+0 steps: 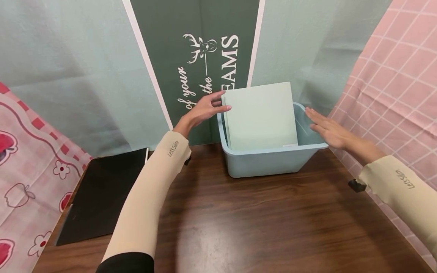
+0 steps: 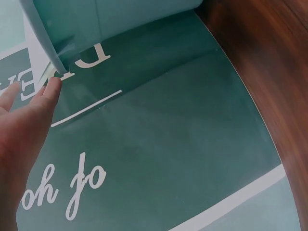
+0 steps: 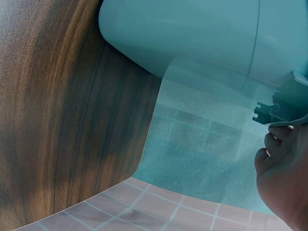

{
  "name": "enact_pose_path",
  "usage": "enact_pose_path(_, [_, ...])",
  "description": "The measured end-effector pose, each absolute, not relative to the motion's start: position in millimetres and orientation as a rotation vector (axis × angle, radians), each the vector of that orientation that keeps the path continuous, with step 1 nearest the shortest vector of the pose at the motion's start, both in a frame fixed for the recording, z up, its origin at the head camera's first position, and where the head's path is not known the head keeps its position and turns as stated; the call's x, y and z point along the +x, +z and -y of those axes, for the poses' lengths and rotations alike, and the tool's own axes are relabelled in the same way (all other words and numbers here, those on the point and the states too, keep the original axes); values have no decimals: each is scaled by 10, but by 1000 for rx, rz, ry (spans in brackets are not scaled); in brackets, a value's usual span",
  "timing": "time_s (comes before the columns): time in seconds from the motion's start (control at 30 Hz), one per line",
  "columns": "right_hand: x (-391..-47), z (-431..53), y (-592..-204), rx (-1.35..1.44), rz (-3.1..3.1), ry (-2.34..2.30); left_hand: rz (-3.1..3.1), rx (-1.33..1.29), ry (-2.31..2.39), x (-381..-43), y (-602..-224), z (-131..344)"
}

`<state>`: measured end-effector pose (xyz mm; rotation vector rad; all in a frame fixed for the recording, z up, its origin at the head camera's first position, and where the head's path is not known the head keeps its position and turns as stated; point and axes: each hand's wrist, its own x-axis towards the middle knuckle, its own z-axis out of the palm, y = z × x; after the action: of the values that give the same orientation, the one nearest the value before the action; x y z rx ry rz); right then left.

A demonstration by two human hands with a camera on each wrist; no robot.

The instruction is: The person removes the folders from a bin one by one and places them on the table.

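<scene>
A light blue plastic bin [image 1: 266,163] stands at the back of the wooden table. Pale green sheets or thin folders [image 1: 261,117] stand upright in it, rising above its rim and leaning left. My left hand [image 1: 205,107] is at their upper left edge, thumb tip overlapping the front sheet in the head view, fingers spread and fairly straight. Seen from the left wrist, the fingers [image 2: 50,91] reach up to the bin's rim end. On the other side, my right hand [image 1: 328,130] has its straight fingers at the bin's right rim, right under the lip [image 3: 284,120] in the right wrist view.
A flat black folder or board [image 1: 104,197] lies on the table's left side. The brown wooden table [image 1: 246,223] stretches in front of the bin. A grey-green printed cloth [image 1: 164,22] hangs behind, with pink patterned cloths [image 1: 399,76] at both sides.
</scene>
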<state>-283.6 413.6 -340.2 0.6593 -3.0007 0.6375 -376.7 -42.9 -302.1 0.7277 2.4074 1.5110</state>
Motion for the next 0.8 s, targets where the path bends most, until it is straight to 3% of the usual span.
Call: enact_pose_path(0.8, [-2832,-4137,-3413,654,2996,666,-2317,782,1631,-3676,-3048,121])
